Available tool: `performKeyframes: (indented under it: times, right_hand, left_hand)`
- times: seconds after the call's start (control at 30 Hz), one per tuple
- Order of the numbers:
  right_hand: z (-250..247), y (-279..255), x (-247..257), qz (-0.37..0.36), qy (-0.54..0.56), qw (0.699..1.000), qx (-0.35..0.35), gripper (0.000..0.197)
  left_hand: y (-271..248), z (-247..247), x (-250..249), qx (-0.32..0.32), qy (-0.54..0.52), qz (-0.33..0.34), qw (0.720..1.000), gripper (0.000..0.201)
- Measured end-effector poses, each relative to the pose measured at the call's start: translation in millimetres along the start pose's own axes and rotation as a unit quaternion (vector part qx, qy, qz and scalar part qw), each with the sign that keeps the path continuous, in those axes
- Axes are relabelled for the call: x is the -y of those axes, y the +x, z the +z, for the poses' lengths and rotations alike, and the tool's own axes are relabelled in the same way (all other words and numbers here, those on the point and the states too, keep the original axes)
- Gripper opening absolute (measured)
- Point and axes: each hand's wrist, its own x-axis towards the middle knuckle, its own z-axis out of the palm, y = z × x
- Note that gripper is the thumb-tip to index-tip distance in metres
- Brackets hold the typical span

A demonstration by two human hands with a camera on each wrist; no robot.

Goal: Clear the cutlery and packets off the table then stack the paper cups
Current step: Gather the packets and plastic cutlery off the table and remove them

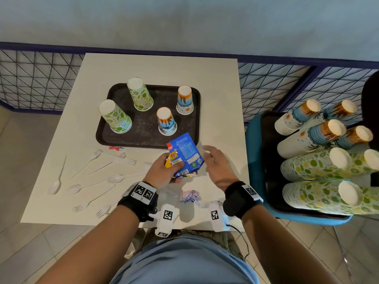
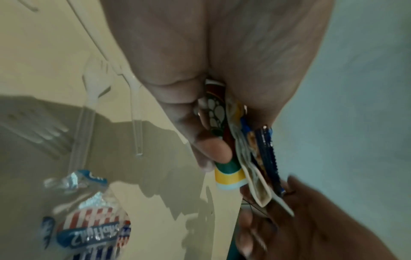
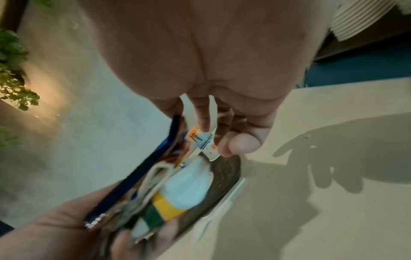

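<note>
Blue foil tops the packets [image 1: 184, 154] held above the near middle of the tabletop [image 1: 217, 83], just in front of the tray [image 1: 147, 130]. The left hand [image 1: 164, 171] grips them, thumb curled over the top. The head view shows little beyond that blue face and a yellow corner; the left wrist view shows the bundle [image 2: 235, 140] edge-on as several thin packets, one green and yellow, pinched between thumb and fingers [image 2: 213, 151]. The right hand [image 1: 217, 167] hovers just beside the packets, its fingers loosely spread and holding nothing; the right wrist view shows its fingers [image 3: 242, 142] hanging over the bundle [image 3: 169, 190].

Four paper cups [image 1: 166, 121] stand upside down on the tray. White plastic forks [image 1: 90, 160] and spoons [image 1: 117, 178] lie scattered on the tabletop's left half, and a small red sachet [image 1: 115, 148] lies by the tray's near edge. A clear wrapper [image 1: 190, 196] with red stripes lies near the front edge; only the left wrist view shows its blue label [image 2: 89, 237]. On a blue chair [image 1: 254, 144] to the right, cup stacks [image 1: 311, 140] lie on another tray.
</note>
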Motion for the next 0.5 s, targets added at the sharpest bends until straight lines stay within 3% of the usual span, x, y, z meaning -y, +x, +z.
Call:
performKeyframes:
  times: [0.07, 0.17, 0.27, 0.4, 0.5]
  right_hand:
    - [-9.0, -16.5, -19.2, -0.019, -0.101, 0.994, 0.024, 0.03]
    - [-11.9, -54.7, -34.0, 0.004, -0.319, 0.933, 0.168, 0.077]
    - [4.3, -82.0, -39.3, -0.035, -0.385, 0.897, 0.214, 0.104]
    - [33.6, -79.7, -55.2, -0.067, -0.422, 0.869, 0.248, 0.097]
    - [41.1, -72.1, -64.7, -0.051, -0.398, 0.879, 0.256, 0.074]
  left_hand:
    - [0.6, -10.6, 2.3, -0.019, -0.006, 0.0, 1.0, 0.026]
    - [0.1, -31.0, 7.9, -0.038, -0.008, 0.0, 0.999, 0.026]
    - [-2.4, -41.5, 14.4, -0.038, -0.001, -0.006, 0.999, 0.033]
    - [-8.4, -44.4, 22.1, -0.015, 0.007, -0.015, 1.0, 0.037]
    - [-11.3, -48.2, 24.8, 0.004, 0.033, -0.019, 0.999, 0.037]
